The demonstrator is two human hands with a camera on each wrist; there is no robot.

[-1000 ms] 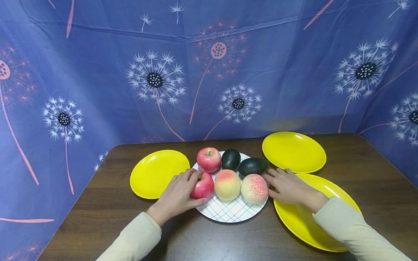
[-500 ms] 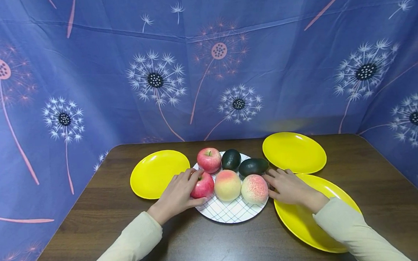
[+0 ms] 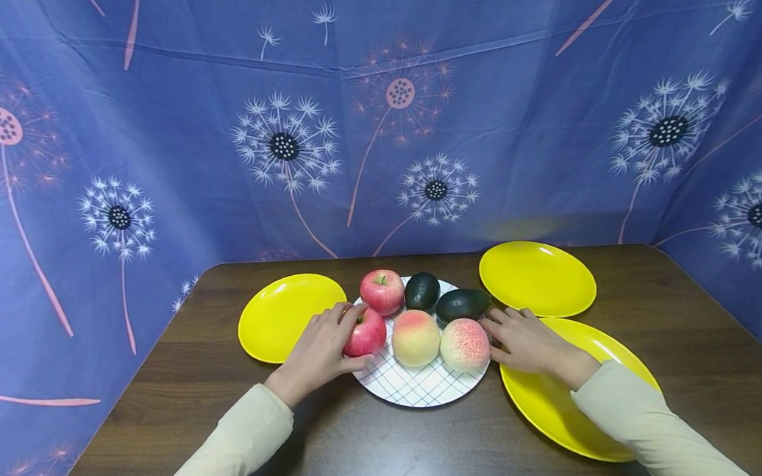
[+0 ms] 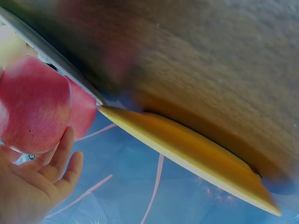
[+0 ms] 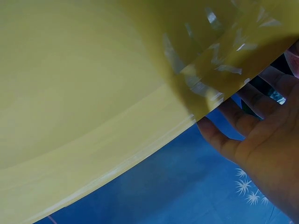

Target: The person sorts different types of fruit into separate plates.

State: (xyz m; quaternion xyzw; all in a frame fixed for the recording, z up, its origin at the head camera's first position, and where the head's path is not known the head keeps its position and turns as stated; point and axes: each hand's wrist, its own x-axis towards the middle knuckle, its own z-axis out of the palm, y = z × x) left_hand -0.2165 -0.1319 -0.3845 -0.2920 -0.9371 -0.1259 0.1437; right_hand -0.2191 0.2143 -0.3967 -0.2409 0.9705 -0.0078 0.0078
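Note:
My left hand (image 3: 318, 353) grips a red apple (image 3: 366, 335) at the left side of a white checked plate (image 3: 418, 390); fingers lie behind it and the thumb in front. The left wrist view shows fingertips against that apple (image 4: 35, 107). A second apple (image 3: 382, 291) sits behind it on the plate. Two peaches, one yellow-orange (image 3: 416, 339) and one speckled pink (image 3: 464, 344), stand at the front. Behind them lie two dark green avocados, one upright (image 3: 421, 291) and one lengthwise (image 3: 462, 304). My right hand (image 3: 527, 340), fingers relaxed, stays beside the speckled peach, over a yellow plate's edge.
One yellow plate (image 3: 287, 314) lies left of the checked plate. To the right are two more, one at the back (image 3: 536, 279) and a larger one (image 3: 582, 408) under my right forearm. A blue dandelion-print cloth (image 3: 349, 159) hangs behind the brown wooden table (image 3: 383, 459).
My left hand has drawn the held apple slightly left and back, widening its gap from the yellow-orange peach. The right hand has stayed in place.

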